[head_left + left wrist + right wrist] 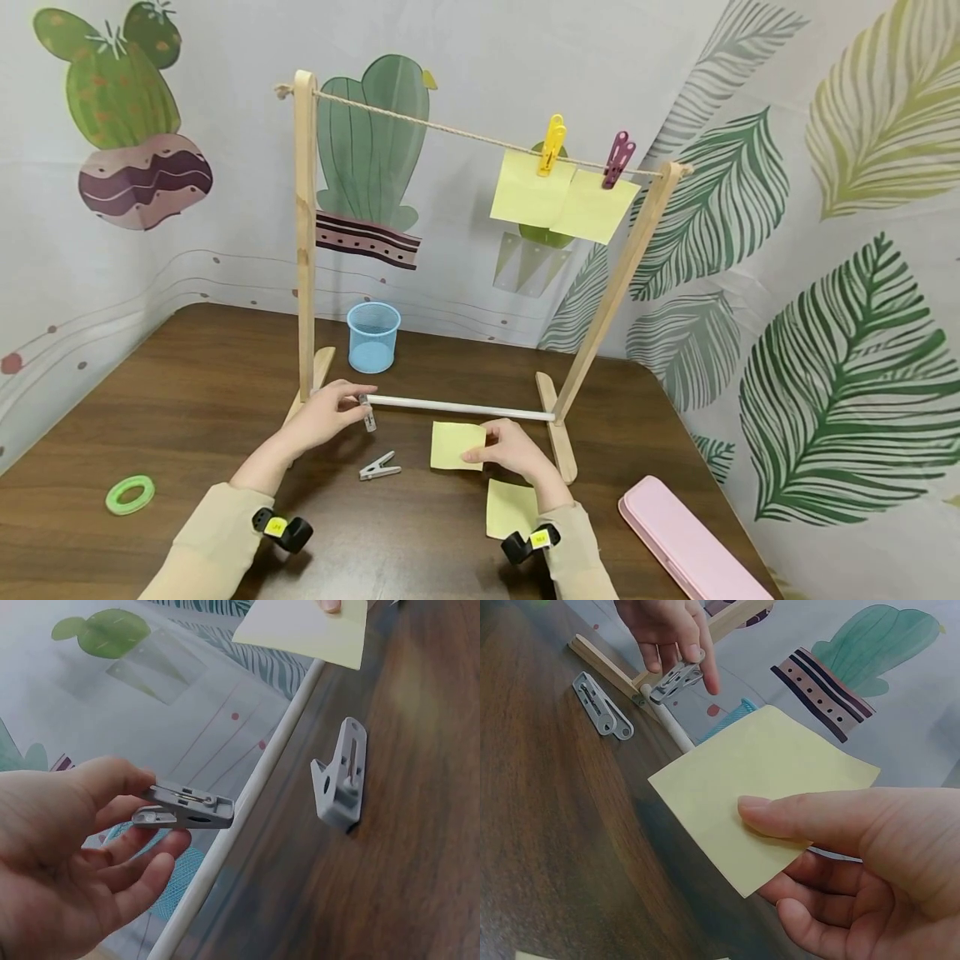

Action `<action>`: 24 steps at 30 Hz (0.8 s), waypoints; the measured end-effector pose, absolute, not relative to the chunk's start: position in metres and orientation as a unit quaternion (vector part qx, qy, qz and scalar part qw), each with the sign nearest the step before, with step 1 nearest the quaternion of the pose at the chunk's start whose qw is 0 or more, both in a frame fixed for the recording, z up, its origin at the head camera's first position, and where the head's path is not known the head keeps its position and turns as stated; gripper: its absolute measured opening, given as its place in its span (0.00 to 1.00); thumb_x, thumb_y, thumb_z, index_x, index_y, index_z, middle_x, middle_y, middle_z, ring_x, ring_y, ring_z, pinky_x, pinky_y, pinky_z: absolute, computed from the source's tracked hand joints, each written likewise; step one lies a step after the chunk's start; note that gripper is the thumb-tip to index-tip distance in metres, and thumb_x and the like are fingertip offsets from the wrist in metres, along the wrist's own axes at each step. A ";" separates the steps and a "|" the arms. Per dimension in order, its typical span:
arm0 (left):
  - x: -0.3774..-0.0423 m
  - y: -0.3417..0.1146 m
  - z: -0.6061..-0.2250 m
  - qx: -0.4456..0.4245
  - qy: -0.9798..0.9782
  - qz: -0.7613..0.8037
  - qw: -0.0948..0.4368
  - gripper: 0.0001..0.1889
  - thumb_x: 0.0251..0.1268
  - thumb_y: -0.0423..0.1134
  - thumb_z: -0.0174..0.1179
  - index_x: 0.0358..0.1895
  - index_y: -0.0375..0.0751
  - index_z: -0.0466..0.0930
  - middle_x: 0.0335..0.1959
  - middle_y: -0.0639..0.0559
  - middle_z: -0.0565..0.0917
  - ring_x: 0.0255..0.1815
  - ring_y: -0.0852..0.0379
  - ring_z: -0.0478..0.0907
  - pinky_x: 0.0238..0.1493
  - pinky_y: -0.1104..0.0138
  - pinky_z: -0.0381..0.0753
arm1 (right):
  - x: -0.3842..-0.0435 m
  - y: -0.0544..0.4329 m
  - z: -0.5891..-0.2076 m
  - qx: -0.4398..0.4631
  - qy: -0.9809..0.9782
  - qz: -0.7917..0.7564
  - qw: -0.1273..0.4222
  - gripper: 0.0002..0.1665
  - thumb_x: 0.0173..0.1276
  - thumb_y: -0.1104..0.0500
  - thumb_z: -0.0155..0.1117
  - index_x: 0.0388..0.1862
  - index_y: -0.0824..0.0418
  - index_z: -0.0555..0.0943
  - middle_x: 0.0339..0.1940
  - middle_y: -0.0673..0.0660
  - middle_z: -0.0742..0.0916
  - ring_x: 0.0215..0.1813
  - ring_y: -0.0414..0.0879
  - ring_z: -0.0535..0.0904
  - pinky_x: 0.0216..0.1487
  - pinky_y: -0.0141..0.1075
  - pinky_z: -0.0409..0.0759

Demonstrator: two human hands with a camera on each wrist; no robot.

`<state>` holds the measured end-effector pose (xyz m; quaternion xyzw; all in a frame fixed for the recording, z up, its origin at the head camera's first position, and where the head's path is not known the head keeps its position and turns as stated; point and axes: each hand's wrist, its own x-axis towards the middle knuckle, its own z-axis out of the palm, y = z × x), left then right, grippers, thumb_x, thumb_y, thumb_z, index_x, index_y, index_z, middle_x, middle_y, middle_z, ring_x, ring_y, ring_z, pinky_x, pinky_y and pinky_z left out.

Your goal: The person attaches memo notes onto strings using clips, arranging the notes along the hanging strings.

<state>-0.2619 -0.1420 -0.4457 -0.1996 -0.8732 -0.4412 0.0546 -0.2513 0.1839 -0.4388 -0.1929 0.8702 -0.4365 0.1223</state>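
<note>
My left hand (327, 414) pinches a grey clothespin (191, 806) by its handle ends between thumb and fingers, near the stand's white crossbar (465, 407). In my right hand (517, 450) is a yellow sticky note (757, 787), gripped at one edge with the thumb on its face. A second grey clothespin (380, 467) lies on the table between the hands. Another yellow sticky note (510, 507) rests on the table under my right wrist. Two more notes hang side by side from the rope (450, 129), held by a yellow clothespin (552, 146) and a purple clothespin (618, 160).
The wooden stand (306, 233) rises behind both hands, its rope tied between two posts. A blue mesh cup (372, 337) is behind the crossbar. A green ring (130, 495) lies at the left, and a pink case (690, 537) at the front right.
</note>
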 end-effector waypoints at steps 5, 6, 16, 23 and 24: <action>-0.262 -0.139 -0.444 -0.209 -0.869 -0.443 0.066 0.18 0.65 0.32 0.62 0.56 0.29 0.79 0.49 0.34 0.80 0.48 0.41 0.82 0.50 0.53 0.80 | -0.243 0.181 -0.428 -0.189 0.868 -0.444 0.119 0.10 0.58 0.63 0.72 0.32 0.70 0.83 0.26 0.52 0.85 0.28 0.36 0.73 0.33 0.30 0.74; -0.262 -0.139 -0.444 -0.211 -0.869 -0.442 0.068 0.18 0.65 0.32 0.62 0.57 0.29 0.79 0.49 0.35 0.81 0.48 0.42 0.82 0.50 0.55 0.80 | -0.240 0.180 -0.423 -0.187 0.868 -0.444 0.121 0.10 0.58 0.64 0.72 0.32 0.71 0.83 0.26 0.53 0.85 0.28 0.36 0.73 0.33 0.30 0.74; -0.260 -0.134 -0.442 -0.204 -0.857 -0.463 0.097 0.20 0.64 0.33 0.63 0.58 0.30 0.78 0.49 0.34 0.81 0.46 0.43 0.83 0.46 0.59 0.81 | -0.257 0.185 -0.451 -0.165 0.867 -0.457 0.111 0.11 0.58 0.60 0.73 0.34 0.67 0.85 0.28 0.50 0.86 0.30 0.37 0.74 0.34 0.31 0.74; -0.261 -0.129 -0.443 -0.166 -0.851 -0.489 0.099 0.22 0.63 0.34 0.65 0.59 0.30 0.76 0.48 0.36 0.83 0.43 0.46 0.84 0.41 0.66 0.80 | -0.260 0.187 -0.455 -0.171 0.860 -0.468 0.108 0.12 0.57 0.58 0.74 0.33 0.66 0.83 0.26 0.48 0.84 0.29 0.37 0.75 0.32 0.30 0.74; -0.261 -0.129 -0.443 -0.163 -0.850 -0.492 0.095 0.22 0.62 0.34 0.66 0.58 0.29 0.76 0.47 0.36 0.83 0.42 0.46 0.84 0.41 0.67 0.80 | -0.260 0.187 -0.455 -0.175 0.859 -0.468 0.107 0.12 0.58 0.59 0.74 0.34 0.66 0.83 0.26 0.48 0.84 0.29 0.37 0.75 0.33 0.30 0.74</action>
